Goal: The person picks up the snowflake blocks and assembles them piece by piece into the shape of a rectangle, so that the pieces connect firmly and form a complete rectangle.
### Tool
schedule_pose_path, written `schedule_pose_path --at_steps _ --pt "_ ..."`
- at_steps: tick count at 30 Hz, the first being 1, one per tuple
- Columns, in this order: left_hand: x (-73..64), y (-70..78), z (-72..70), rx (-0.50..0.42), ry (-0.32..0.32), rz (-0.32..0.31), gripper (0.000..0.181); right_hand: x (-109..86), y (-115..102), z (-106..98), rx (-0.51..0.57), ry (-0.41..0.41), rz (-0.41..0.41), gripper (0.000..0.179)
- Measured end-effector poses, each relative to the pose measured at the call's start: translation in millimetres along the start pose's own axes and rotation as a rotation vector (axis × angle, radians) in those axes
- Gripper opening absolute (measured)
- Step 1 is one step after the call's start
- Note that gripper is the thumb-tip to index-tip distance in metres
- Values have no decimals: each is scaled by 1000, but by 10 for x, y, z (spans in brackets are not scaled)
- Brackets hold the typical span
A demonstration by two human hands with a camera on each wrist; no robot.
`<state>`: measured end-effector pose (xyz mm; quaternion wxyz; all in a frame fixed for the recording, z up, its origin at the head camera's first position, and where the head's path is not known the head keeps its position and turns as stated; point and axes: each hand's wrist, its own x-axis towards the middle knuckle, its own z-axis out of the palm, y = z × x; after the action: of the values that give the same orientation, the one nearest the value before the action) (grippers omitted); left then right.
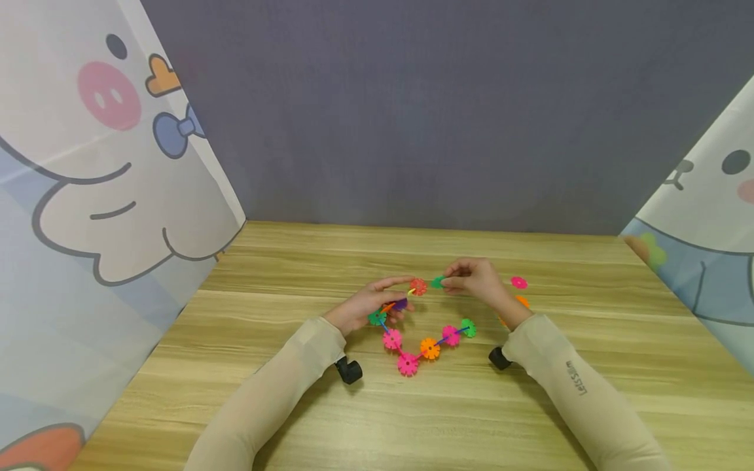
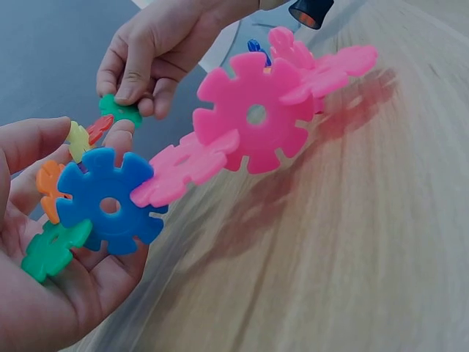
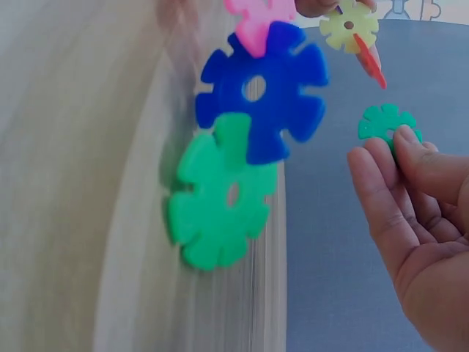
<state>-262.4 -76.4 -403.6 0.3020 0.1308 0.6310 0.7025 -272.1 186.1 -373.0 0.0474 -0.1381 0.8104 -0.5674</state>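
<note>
A chain of notched plastic discs in several colours hangs from my left hand, which holds it near a yellow disc and a purple disc. At the held end a red disc sticks out edge-on to the right wrist view. My right hand pinches a green disc between thumb and fingers, a small gap away from the red one. The chain's other part curves toward me through pink discs, an orange disc and a dark blue disc to a light green end disc.
A loose pink disc lies on the wooden table beyond my right forearm. Orange pieces are partly hidden by that arm. A grey panel stands at the back, with printed cartoon sheets at the sides.
</note>
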Motion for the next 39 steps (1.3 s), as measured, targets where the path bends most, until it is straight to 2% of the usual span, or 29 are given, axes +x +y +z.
schedule_pose_path --at_steps 8,21,29,39 --pt "4 -1 7 -6 -2 -5 48 14 -11 43 46 -13 -24 9" --pt "28 -6 20 40 -28 7 45 47 8 52 101 -61 -25 4" --pt "12 25 11 56 -23 12 48 89 53 60 142 -84 -57 7" --pt "25 3 -13 20 -6 9 47 123 72 93 180 -101 -75 4"
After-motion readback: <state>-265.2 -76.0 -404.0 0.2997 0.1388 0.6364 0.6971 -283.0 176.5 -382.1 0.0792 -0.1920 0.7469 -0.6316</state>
